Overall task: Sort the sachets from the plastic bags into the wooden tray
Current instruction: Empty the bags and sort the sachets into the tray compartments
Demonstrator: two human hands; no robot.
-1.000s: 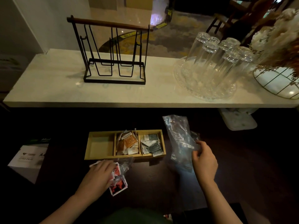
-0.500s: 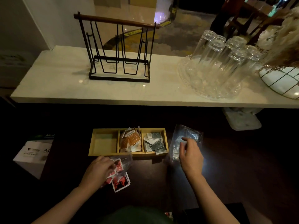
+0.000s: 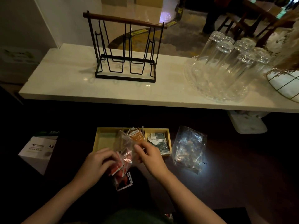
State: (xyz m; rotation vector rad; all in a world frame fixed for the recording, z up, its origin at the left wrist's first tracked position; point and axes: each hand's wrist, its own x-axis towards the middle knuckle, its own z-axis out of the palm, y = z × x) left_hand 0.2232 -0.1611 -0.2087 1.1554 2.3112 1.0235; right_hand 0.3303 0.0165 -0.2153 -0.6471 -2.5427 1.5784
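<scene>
i read this as the third bag's turn. both hands are on the plastic bag of red sachets (image 3: 123, 160), held just in front of the wooden tray (image 3: 103, 142) above the dark surface (image 3: 226, 183). my left hand (image 3: 98, 164) is closed around the bag's lower part, gripping the sachets through the film. my right hand (image 3: 149, 155) pinches the bag's upper end, near its mouth, fingers narrowed on the plastic. a few red sachets (image 3: 124, 183) hang or lie at the bottom edge of the bag; i cannot tell whether they are inside the film or already loose on the surface.

the tray has three compartments. the middle one holds orange-brown sachets (image 3: 136, 136), the right one dark green and white sachets (image 3: 157, 141), and the left one looks bare, though the raised bag hides part of it. an emptied clear bag (image 3: 188, 147) lies crumpled just to the right of the tray.

so the job looks about two thirds done. next i judge the mouth needs opening and tipping over the left compartment, with the left hand steadying the load so the sachets do not spill into the middle section.
</scene>
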